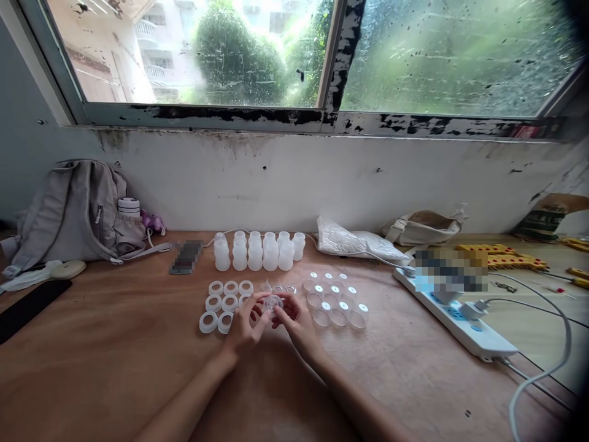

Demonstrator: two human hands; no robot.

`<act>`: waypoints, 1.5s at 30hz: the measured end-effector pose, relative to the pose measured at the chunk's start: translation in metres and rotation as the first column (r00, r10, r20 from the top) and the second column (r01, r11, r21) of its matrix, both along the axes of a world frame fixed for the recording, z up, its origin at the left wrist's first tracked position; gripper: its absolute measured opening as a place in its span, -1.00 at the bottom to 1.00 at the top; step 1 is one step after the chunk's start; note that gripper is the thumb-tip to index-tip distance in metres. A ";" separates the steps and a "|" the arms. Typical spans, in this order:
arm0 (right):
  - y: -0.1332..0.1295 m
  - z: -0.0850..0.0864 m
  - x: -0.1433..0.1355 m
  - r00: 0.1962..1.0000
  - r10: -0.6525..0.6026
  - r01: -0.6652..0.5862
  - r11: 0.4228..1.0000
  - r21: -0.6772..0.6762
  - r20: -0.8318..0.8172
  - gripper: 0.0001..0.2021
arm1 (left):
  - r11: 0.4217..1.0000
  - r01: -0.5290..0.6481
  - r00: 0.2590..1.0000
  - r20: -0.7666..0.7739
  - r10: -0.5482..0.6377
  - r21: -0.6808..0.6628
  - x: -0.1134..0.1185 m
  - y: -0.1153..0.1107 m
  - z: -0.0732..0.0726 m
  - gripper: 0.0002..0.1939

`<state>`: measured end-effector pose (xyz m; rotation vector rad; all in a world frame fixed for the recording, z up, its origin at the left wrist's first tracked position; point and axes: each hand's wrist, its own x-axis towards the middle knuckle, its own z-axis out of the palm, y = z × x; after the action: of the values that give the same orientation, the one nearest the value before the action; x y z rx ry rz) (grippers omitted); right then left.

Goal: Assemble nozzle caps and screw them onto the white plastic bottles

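Observation:
Between my two hands, a small clear round plastic part (273, 302) is held just above the table. My left hand (248, 322) grips its left side with thumb and fingers. On the other side, my right hand (297, 319) has its thumb and fingers closed on the same part. White plastic rings (213, 303) stand in rows left of my hands, partly covered by the left one. Right of my hands lie clear round cups (339, 317), with small white discs (343, 306) near them. Behind my fingers are several small clear pieces (278, 289).
Rows of white translucent bottles (263, 252) stand at the back. A phone (186, 256) and grey backpack (87, 209) are at left. White packaging (359, 240), a beige bag (423, 227) and a power strip (453, 313) with cables lie right. Yellow racks (510, 261) sit beyond.

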<state>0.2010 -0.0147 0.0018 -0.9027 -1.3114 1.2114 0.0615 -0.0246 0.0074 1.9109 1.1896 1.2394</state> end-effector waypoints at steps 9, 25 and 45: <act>0.002 -0.006 0.000 0.997 0.028 -0.030 0.999 0.030 0.076 -0.76 | 0.992 -0.065 0.994 0.079 0.074 -0.110 0.006 0.002 -0.007 -0.72; -0.001 -0.009 -0.002 0.987 0.015 -0.028 0.997 0.077 0.161 -0.84 | 0.994 -0.090 0.996 0.010 0.090 -0.067 0.006 0.001 -0.010 -0.76; -0.004 -0.009 -0.005 0.970 -0.014 -0.011 0.995 0.097 0.244 -0.89 | 0.984 -0.176 0.981 -0.084 0.172 -0.036 0.009 -0.004 -0.011 -0.82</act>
<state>0.1961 -0.0192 -0.0074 -1.0050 -1.5523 1.0485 0.0710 -0.0289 -0.0038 1.8734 1.4407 1.2233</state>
